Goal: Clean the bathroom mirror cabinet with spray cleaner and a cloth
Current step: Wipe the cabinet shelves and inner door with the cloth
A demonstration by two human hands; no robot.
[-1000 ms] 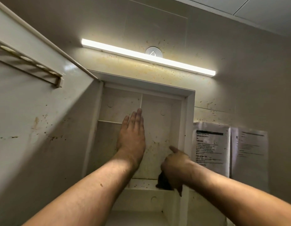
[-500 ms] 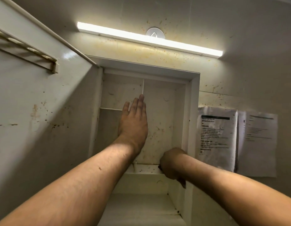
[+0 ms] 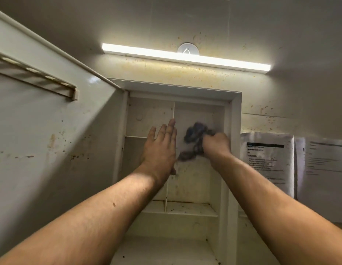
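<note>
Both arms reach up into the open cabinet (image 3: 234,150). The left hand (image 3: 160,148) lies flat — fingers straight — over the centre divider. The right hand (image 3: 216,145) is fisted around a dark, blurred cloth (image 3: 195,136) against the upper-right back panel.

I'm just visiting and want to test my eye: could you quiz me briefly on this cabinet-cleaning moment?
1. True or false: the left hand holds the cloth.
2. Which is above the cabinet? A) a light bar B) a shelf of bottles C) a window
3. Fill in: the cabinet door stands ____.

Key:
1. False; it lies flat and open against the vertical divider, while the right hand grips the cloth.
2. A, the light bar.
3. Open.
</note>
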